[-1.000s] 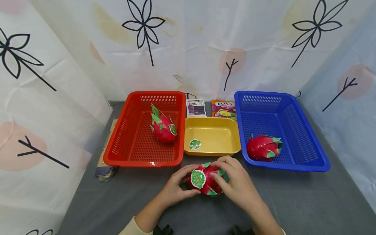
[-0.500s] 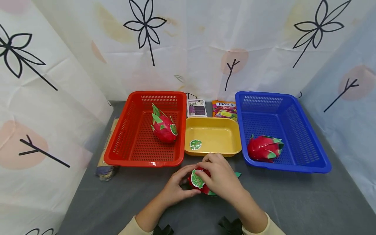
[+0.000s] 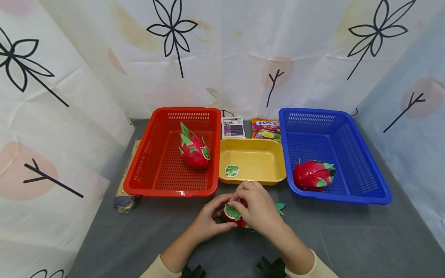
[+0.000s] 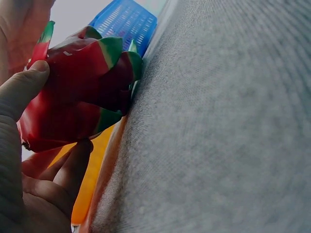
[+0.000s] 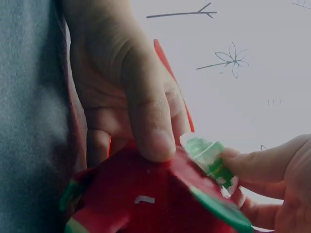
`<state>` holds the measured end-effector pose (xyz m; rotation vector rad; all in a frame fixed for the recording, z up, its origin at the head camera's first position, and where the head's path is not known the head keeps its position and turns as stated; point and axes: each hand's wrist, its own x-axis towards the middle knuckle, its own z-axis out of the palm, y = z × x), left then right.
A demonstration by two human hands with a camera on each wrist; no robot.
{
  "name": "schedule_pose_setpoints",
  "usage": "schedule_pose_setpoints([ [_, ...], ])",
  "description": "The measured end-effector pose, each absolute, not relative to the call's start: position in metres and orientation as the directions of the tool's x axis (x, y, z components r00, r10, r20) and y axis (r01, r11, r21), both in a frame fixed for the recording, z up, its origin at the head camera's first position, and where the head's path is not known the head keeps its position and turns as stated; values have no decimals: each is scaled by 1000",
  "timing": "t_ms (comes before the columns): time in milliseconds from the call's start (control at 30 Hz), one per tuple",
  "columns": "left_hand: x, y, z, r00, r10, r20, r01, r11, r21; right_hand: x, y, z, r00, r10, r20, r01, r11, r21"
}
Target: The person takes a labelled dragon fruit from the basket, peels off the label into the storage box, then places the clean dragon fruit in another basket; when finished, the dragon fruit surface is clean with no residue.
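Observation:
A shiny red dragon fruit (image 4: 73, 87) with green-tipped scales is held by my left hand (image 3: 208, 220), thumb on one side and fingers on the other. A round green-and-white sticker (image 5: 206, 155) sits at the fruit's near-left end. Between thumb and finger my right hand (image 3: 259, 214) pinches this sticker, which looks bent up from the skin in the right wrist view. The back of the right hand covers much of the fruit in the head view; a green leaf tip (image 3: 280, 207) sticks out to its right.
Behind the hands stands a yellow tray (image 3: 257, 158) with a loose round sticker (image 3: 231, 170) in it. Red basket (image 3: 167, 191) and blue basket (image 3: 347, 199) flank it, each with one dragon fruit. Two packets (image 3: 233, 127) lie behind the tray, and a long package (image 3: 126, 193) lies at far left.
My right hand has moved left from the leafy end of the fruit to the sticker, and its fingers have closed on the sticker's edge. The left hand keeps its hold.

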<state>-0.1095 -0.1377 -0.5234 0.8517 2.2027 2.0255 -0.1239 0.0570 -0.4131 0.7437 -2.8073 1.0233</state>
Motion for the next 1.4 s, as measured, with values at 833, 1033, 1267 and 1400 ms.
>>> schedule_pose_setpoints([
  [833, -111, -137, -522, -876, 402, 267, 298, 16, 954, -185, 81, -351, -981, 5, 196, -185, 306, -934],
  [1033, -112, -138, -523, -889, 391, 240, 272, 27, 962, -222, 80, -363, -993, 64, 98, -75, 293, -953],
  [1267, -112, -141, -524, -906, 372, 203, 240, 56, 969, -252, 73, -389, -998, 44, -40, 53, 352, -935],
  [1400, -113, -143, -523, -922, 355, 158, 202, 89, 975, -262, 70, -399, -988, 47, -146, 153, 351, -924],
])
